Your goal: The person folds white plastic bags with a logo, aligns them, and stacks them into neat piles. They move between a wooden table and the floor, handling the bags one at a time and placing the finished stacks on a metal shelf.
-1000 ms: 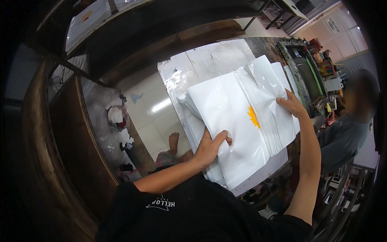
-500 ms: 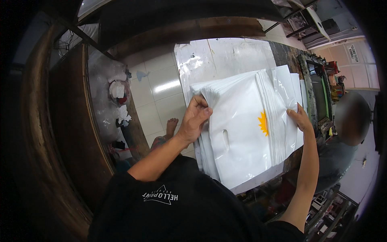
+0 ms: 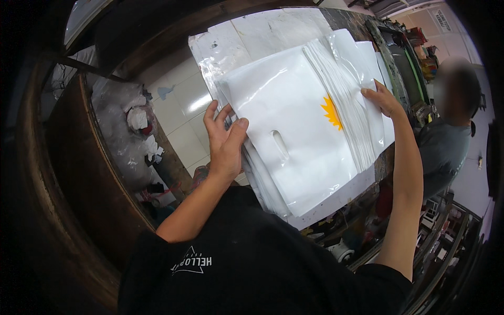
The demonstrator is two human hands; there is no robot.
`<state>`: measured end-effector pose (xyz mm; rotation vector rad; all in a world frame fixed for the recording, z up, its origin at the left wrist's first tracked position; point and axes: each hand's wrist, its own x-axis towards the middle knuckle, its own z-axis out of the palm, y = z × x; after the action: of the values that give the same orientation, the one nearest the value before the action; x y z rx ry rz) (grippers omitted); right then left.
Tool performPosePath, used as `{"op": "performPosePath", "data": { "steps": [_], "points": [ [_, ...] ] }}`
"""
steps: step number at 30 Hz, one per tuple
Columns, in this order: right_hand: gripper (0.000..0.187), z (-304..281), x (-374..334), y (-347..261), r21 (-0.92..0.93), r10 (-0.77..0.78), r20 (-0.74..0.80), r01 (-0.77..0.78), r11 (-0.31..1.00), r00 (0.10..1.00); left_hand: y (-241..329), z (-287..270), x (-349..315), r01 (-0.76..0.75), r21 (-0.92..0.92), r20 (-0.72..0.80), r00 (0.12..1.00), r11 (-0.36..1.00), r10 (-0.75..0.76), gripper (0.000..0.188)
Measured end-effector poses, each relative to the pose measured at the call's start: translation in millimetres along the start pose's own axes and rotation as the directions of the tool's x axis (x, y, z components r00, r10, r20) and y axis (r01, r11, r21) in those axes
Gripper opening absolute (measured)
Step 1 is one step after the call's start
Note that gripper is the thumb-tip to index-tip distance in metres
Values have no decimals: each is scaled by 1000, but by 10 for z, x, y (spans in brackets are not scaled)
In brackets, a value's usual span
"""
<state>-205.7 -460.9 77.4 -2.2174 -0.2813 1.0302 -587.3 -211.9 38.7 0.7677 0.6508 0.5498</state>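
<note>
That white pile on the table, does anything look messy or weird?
A bit: the white pile isn't squared up; it's stepped unevenly, and wrinkled near the right hand. A bluish scrap also lies on the floor, like litter.

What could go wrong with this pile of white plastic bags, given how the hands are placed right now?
The glossy white bags might slide out of line, since the left hand is spread open at their left edge. The right hand pinches just the right side, so the stepped layers between the hands could slip or crease.
</note>
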Motion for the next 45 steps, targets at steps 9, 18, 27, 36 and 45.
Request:
{"op": "performPosePath", "data": {
  "steps": [9, 18, 27, 36, 45],
  "points": [
    [76, 256, -212, -258, -142, 10, -133, -29, 990, 991, -178, 75, -727, 476, 73, 26, 878, 876, -479, 67],
    [79, 182, -198, -171, -153, -32, -128, 12, 988, 991, -366, 218, -1002, 741, 328, 180, 560, 586, -809, 58],
    [78, 200, -333, -253, -46, -54, -32, 52, 998, 998, -460, 132, -1000, 718, 336, 199, 578, 609, -791, 54],
    [94, 84, 20, 57, 8, -99, -42, 99, 995, 994, -493, 58, -935, 636, 533, 100, 608, 559, -787, 44],
    [97, 740, -635, -197, -796, -547, -208, 185, 576, 811, -479, 60, -885, 592, 556, 32, 686, 583, -726, 38]
  ]
}}
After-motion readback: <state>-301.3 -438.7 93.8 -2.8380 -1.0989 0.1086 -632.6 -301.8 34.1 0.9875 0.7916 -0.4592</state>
